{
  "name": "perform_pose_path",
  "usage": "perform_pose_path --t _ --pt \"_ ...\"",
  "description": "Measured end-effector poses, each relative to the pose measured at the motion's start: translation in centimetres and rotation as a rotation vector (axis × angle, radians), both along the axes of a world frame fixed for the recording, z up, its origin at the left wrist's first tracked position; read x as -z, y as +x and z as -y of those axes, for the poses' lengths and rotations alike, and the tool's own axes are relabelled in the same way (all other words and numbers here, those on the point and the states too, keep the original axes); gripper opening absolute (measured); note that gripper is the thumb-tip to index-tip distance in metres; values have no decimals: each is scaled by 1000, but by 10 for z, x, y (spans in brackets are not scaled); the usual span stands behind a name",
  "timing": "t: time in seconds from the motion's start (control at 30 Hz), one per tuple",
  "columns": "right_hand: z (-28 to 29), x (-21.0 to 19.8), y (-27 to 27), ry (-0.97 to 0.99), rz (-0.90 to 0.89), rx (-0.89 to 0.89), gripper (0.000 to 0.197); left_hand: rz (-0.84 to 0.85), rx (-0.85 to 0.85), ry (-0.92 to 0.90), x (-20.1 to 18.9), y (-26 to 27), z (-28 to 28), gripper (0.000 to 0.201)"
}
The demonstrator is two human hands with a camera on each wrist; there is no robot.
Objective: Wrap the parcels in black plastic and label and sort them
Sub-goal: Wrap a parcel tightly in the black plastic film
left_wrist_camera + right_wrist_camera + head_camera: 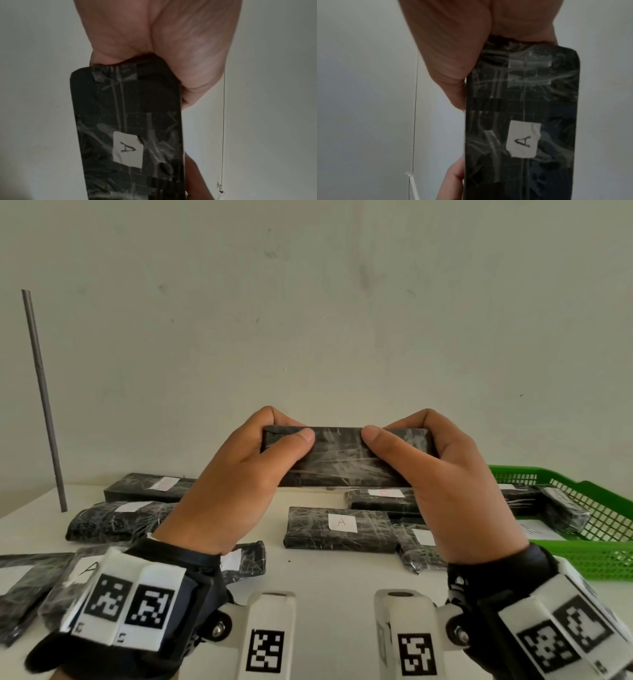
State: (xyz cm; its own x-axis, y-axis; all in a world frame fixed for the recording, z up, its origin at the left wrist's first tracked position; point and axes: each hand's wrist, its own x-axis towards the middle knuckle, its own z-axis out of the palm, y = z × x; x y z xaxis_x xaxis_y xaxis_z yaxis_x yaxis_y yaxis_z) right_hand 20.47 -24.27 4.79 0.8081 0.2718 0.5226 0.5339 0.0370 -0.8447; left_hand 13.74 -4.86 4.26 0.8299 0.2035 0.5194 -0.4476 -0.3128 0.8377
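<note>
We are gripping a flat, crinkled black-plastic parcel [346, 455] at both ends, left hand [239, 484] and right hand [452, 487] curled round it. Its white paper label [127, 149] is reading "A".

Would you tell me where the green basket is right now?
In the head view, the green basket sits at the table's right edge, beside the right hand, holding wrapped parcels.

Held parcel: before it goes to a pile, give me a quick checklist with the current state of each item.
1. Left hand grip on the held parcel: ok.
2. Right hand grip: ok.
3. Black wrap closed, tape on the end: ok.
4. Label on, reads A: ok.
5. Parcel lifted off the table: ok.
6. Which pile takes A parcels, table or green basket: cannot tell.
</note>
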Motion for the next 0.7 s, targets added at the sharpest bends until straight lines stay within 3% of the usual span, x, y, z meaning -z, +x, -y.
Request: perform_pose_path --t 0.13,0.2,0.33,0.57,0.7 --pt "6 -3 -3 18 39 -15 22 -18 14 -11 -5 4 -4 33" --pt "9 -5 -3 29 30 3 28 -70 6 23 -7 10 -10 39" --pt "8 -7 -2 27 67 -10 53 -106 82 -71 1 5 -3 21" --pt "8 -5 -4 37 13 -52 22 -136 26 -127 -9 7 1 22" --pt "9 -2 1 -3 12 -75 28 -163 104 -80 -8 1 -3 28"
